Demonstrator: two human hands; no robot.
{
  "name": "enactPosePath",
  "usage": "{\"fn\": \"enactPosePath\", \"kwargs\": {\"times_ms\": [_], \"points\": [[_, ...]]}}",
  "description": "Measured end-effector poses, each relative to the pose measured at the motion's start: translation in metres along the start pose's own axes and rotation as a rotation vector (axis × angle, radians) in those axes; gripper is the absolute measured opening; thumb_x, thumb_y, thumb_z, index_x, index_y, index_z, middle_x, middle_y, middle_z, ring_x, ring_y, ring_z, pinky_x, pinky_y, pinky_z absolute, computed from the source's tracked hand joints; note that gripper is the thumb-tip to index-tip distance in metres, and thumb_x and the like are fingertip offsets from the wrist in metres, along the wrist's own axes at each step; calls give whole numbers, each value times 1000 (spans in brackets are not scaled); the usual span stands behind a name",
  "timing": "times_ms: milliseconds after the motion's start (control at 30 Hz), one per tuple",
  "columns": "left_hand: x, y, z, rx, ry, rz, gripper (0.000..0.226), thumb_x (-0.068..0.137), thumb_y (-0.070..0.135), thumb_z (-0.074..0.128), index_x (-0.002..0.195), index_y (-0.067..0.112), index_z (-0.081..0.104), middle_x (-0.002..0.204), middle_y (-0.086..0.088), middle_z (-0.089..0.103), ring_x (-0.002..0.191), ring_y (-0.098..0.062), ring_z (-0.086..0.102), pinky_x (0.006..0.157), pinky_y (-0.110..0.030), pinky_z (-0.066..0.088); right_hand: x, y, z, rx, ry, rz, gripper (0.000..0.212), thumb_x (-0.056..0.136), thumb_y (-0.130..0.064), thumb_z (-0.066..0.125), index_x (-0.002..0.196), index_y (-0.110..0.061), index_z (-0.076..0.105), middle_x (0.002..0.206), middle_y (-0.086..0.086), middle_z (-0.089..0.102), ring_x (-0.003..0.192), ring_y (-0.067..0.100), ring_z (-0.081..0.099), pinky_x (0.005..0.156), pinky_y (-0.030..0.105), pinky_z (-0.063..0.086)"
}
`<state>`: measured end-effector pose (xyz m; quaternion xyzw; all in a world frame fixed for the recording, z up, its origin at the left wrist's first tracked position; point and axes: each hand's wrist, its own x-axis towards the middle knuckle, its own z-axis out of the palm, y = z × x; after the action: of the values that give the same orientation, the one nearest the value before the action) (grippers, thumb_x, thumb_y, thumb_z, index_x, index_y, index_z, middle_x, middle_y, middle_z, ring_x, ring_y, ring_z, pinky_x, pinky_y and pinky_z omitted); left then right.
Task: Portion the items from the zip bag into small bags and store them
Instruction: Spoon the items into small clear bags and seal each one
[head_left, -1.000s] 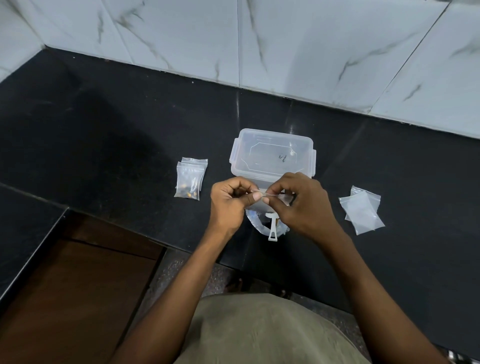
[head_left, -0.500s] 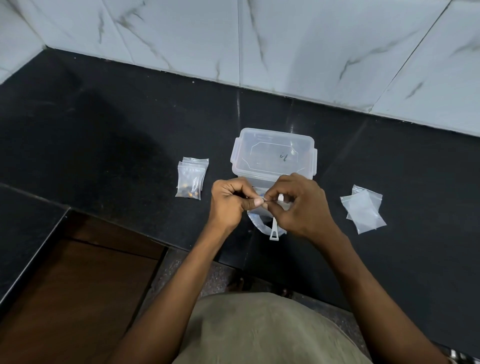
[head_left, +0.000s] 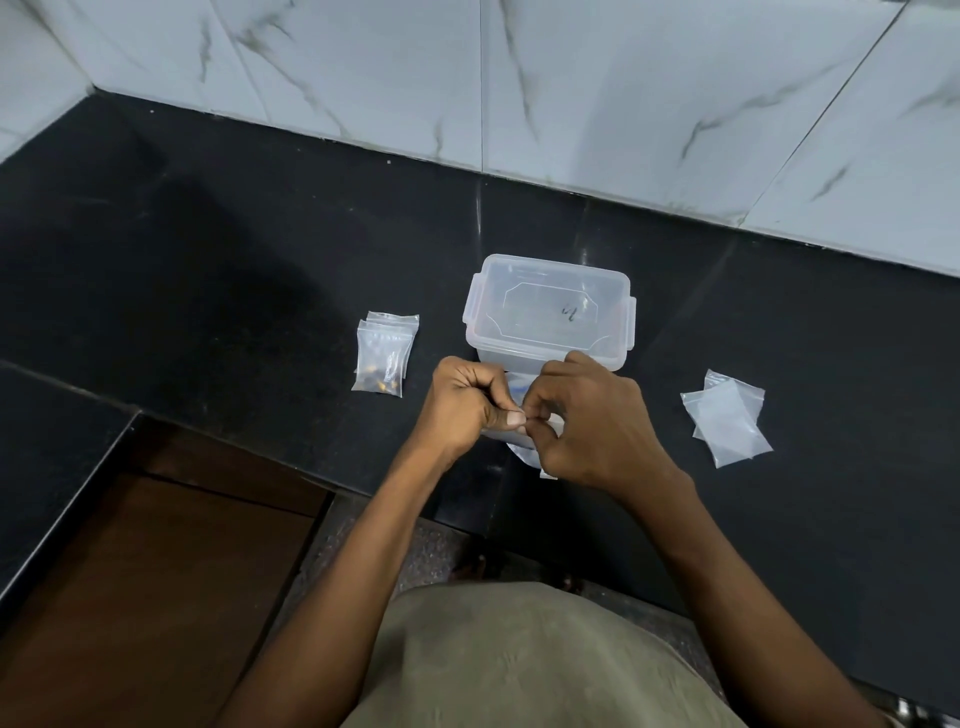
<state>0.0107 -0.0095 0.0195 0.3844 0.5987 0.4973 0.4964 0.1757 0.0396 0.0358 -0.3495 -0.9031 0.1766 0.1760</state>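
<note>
Home kitchen: black granite counter (head_left: 218, 249) against marble-veined wall tiles (head_left: 623, 88)

- One head-worn view, looking steeply down and forward over the person's own forearms.
- Close above the black surface (head_left: 208, 270); marble wall tiles (head_left: 623, 93) fill its top.

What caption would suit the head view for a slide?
Both hands, left and right, pinch a small bag before a clear box, filled bags left, empty bags right.
</note>
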Motion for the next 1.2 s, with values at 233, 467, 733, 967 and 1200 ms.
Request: {"fn": "enactPosePath", "kwargs": {"times_ms": [233,467,733,967,1200], "points": [[-5,-6,8,3,236,-12,29,60,-27,71,53,0,65,56,-15,66,52,-15,65,55,-20,51,4,2,7,96,-13,95,13,75,-18,78,73,-26,68,74,-15,60,76,5,48,59,30,44],[-11,-7,6,-45,457,7,39,64,-27,69,53,11,69,51,4,65,53,-3,61,56,-19,53,3,10,7,158,-27,98,9,83,-25,78,77,-25,72,78,-21,59,78,5,50,65,29,45],[-8,-10,3,-70,561,17,40,65,-23,74,52,15,69,52,7,65,55,-1,60,59,-16,51,4,13,7,166,-29,108,6,84,-24,78,80,-24,73,79,-18,62,78,6,52,67,30,47],[-5,-10,-3,-75,626,25,37,66,-22,74,54,12,70,52,5,67,54,-1,62,58,-13,50,8,13,8,174,-48,134,5,83,-23,74,80,-26,73,79,-17,63,79,7,53,70,34,49],[-1,-14,-14,-126,658,0,32,67,-25,71,57,5,68,48,7,64,53,0,61,60,-14,52,14,8,12,166,-60,128,11,89,-21,71,79,-25,72,75,-23,57,81,4,51,69,22,38]]}}
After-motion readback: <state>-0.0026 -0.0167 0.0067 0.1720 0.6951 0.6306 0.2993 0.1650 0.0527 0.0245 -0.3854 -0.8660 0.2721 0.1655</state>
